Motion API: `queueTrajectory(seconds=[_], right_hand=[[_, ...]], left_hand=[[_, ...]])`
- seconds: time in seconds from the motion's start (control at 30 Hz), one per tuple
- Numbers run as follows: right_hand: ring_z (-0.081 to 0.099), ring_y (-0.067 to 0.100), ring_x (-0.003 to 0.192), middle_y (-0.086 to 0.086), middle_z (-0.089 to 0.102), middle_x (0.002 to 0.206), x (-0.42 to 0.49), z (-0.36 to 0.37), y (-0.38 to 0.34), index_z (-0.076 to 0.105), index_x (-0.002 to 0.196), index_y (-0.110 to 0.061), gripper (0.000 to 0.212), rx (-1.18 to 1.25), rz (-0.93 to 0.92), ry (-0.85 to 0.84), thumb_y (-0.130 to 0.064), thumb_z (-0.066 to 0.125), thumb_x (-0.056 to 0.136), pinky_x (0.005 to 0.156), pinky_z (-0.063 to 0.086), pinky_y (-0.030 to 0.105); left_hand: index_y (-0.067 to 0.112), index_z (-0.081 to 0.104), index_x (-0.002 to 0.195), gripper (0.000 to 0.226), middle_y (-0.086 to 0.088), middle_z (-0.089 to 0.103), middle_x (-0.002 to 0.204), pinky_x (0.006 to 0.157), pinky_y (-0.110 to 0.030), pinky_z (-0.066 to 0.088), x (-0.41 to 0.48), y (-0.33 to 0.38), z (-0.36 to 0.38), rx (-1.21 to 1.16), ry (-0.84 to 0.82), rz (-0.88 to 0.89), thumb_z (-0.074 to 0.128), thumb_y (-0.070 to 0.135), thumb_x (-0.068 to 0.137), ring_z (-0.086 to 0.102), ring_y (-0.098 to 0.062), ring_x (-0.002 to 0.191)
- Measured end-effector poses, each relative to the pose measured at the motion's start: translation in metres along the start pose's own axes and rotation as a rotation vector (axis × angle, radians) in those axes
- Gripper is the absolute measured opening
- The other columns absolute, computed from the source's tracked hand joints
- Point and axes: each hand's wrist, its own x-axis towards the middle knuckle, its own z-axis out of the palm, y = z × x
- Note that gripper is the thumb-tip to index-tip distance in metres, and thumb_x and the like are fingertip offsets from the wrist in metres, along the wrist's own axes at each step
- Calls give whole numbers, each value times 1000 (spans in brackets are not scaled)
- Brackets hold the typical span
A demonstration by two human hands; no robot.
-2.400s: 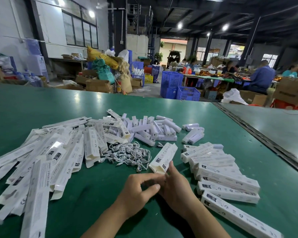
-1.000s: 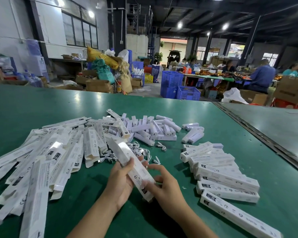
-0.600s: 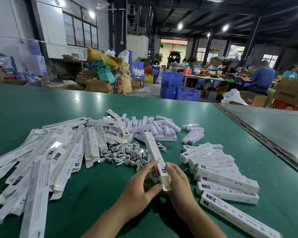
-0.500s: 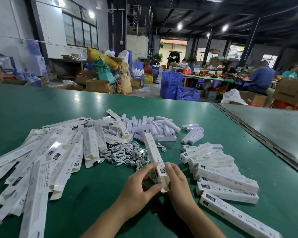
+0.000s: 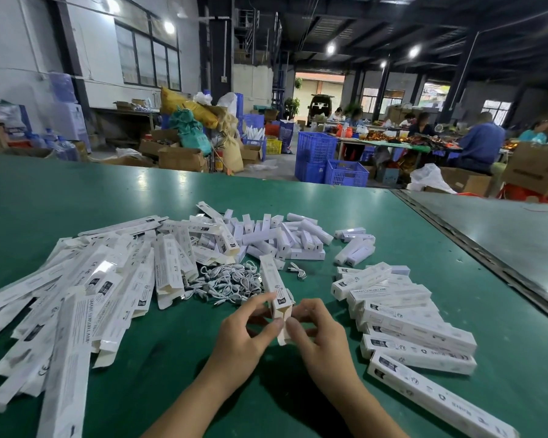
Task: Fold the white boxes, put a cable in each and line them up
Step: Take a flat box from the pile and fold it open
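I am pinching the near end of one white box [image 5: 274, 287] with my left hand [image 5: 244, 339] and right hand [image 5: 321, 338], fingers curled.

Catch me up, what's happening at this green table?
A person's left hand and right hand pinch the near end of a long white cardboard box, working its open end flaps. Flat unfolded white box blanks are piled on the left, a tangle of white cables lies in the middle, and closed white boxes sit in a row on the right of the green table.
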Motion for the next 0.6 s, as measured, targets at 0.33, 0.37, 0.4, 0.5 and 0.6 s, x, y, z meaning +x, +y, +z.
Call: queueTrajectory(seconds=[0.33,0.37,0.4,0.5,0.6], right_hand=[[50,-11,122,-23,50,140,2,-10,-4,64,111,-26,48,-272,-218,-191,2,54,74,97,43,14],[47,-9,126,-24,48,141,3,-11,-4,63,114,-28,48,-285,-217,-214,1,56,76,101,40,14],[45,-8,128,-25,47,141,3,-12,-3,63,115,-29,45,-291,-223,-219,-3,60,78,103,37,13],[49,-8,123,-25,51,136,4,-13,-3,63,112,-33,25,-297,-252,-184,-27,66,88,101,39,13],[55,-7,113,-21,57,126,4,-8,-1,62,110,-29,22,-316,-253,-119,-40,60,92,92,49,23]], left_hand=[[50,66,108,37,15,72,90,77,-14,49,4,-7,-1,-90,45,-14,69,57,72,68,-5,88],[50,66,109,37,14,72,89,76,-16,49,4,-8,-1,-91,42,-17,67,58,72,68,-6,87],[50,66,109,38,12,72,88,75,-16,49,5,-9,-2,-90,38,-21,67,59,72,68,-7,86],[52,65,108,33,15,72,90,75,-17,49,5,-10,0,-62,12,-35,67,56,75,68,-4,88],[53,64,108,35,19,72,88,73,-16,48,4,-8,1,-61,4,-49,62,62,74,67,0,84]])
